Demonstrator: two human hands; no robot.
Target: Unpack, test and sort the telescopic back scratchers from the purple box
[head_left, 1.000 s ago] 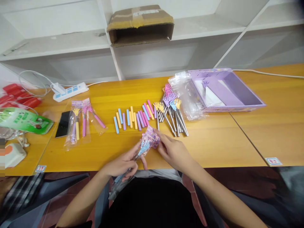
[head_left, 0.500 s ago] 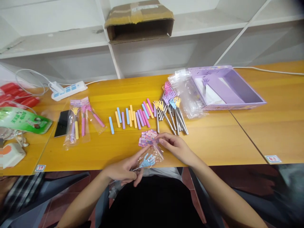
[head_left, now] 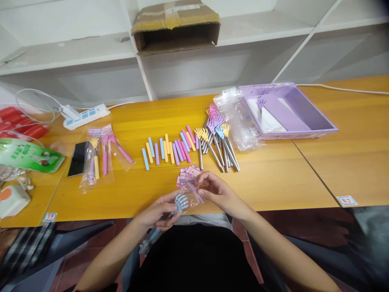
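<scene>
My left hand [head_left: 156, 213] is closed on a clear plastic bag with a blue hand-shaped back scratcher [head_left: 180, 201] inside it, at the table's front edge. My right hand [head_left: 214, 190] pinches the open top of that same bag. A small stack of pink printed cards [head_left: 187, 175] lies on the table just beyond my fingers. Further back lie a row of pastel handle sleeves [head_left: 170, 148] and a heap of metal scratchers with coloured hand heads [head_left: 217, 140].
A purple open box [head_left: 299, 117] and a pile of clear bags [head_left: 235, 117] sit at the back right. Three bagged scratchers [head_left: 101, 156], a black phone [head_left: 76, 158], a power strip [head_left: 86, 114] and a green packet [head_left: 28, 156] lie left. A cardboard box [head_left: 176, 24] stands on the shelf.
The pink card stack left my hands and now lies on the table. Both hands drew the bagged blue scratcher back toward the table's front edge, and my right hand took the bag's top.
</scene>
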